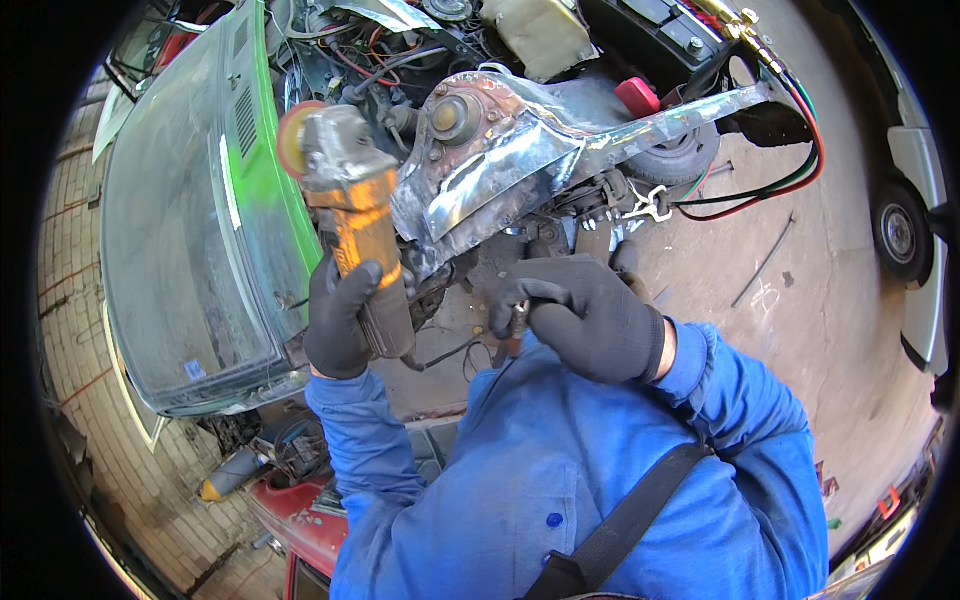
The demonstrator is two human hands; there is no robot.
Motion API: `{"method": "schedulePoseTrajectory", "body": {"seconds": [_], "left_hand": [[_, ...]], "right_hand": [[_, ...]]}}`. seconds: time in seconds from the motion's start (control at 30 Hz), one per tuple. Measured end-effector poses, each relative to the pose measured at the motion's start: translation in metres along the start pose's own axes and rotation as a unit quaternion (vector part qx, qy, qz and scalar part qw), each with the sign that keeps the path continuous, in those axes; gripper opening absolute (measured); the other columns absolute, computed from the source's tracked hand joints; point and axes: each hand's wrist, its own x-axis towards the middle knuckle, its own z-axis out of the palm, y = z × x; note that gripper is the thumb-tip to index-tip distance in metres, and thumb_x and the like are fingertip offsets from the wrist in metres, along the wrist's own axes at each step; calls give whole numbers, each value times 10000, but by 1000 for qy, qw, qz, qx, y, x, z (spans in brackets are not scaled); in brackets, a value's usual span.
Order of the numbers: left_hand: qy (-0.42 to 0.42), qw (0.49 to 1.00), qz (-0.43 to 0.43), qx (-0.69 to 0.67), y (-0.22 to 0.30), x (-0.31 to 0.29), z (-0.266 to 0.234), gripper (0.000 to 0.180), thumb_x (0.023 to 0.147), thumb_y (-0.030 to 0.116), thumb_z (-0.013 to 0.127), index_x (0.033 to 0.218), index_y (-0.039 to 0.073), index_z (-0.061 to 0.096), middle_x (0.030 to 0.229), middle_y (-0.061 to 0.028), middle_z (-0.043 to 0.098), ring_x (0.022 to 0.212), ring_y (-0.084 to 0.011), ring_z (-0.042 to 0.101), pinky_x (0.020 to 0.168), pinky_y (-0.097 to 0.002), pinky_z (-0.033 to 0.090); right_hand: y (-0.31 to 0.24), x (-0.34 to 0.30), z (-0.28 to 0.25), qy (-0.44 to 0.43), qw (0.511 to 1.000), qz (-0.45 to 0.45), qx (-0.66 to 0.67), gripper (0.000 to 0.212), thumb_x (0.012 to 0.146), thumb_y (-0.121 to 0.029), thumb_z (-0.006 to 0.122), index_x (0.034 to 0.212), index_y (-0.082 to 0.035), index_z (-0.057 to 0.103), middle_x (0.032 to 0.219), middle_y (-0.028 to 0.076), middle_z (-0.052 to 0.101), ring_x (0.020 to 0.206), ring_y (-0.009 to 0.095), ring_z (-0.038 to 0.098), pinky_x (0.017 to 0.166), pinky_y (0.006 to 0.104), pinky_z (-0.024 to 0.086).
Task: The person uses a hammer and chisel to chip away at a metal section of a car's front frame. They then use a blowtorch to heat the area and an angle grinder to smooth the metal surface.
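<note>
My left hand (338, 318), in a black glove, is wrapped round the body of an angle grinder (362, 225) with an orange middle and a scuffed metal head. The grinder stands upright in front of me, its reddish-brown disc (296, 138) at the top left. In front of my chest my right hand (605, 322), also gloved in black, is closed; a small ridged metal piece (520, 312) shows at its fingers, too small to name. Beyond the hands lies the car's bare metal inner wing (500, 190), shiny in patches, with a round rusty mount (455, 118).
A green-edged windscreen (175, 220) stands at the left. Ahead are engine-bay wires, a battery (665, 35) and a tyre (675, 155). Red, green and black hoses (815, 165) hang at the right. A metal rod (763, 260) lies on the floor; another car (915, 190) stands far right.
</note>
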Motion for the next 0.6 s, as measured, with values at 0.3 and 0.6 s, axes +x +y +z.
{"method": "schedulePoseTrajectory", "body": {"seconds": [0.3, 0.6], "left_hand": [[-126, 977, -81, 154, 0, 21, -24, 650, 915, 321, 773, 1437, -40, 632, 1206, -84, 750, 1028, -150, 703, 922, -340, 566], [-194, 960, -97, 177, 17, 28, -13, 756, 817, 262, 863, 1470, -32, 622, 1272, -95, 731, 1106, -175, 700, 1001, -365, 552]], "right_hand": [[60, 15, 25, 34, 967, 170, 187, 355, 1065, -244, 520, 1123, 14, 758, 944, 71, 710, 740, 136, 667, 677, 322, 541], [54, 58, 58, 87, 966, 212, 119, 601, 1075, -531, 692, 1371, -10, 728, 1172, 162, 801, 997, 204, 772, 883, 371, 607]]}}
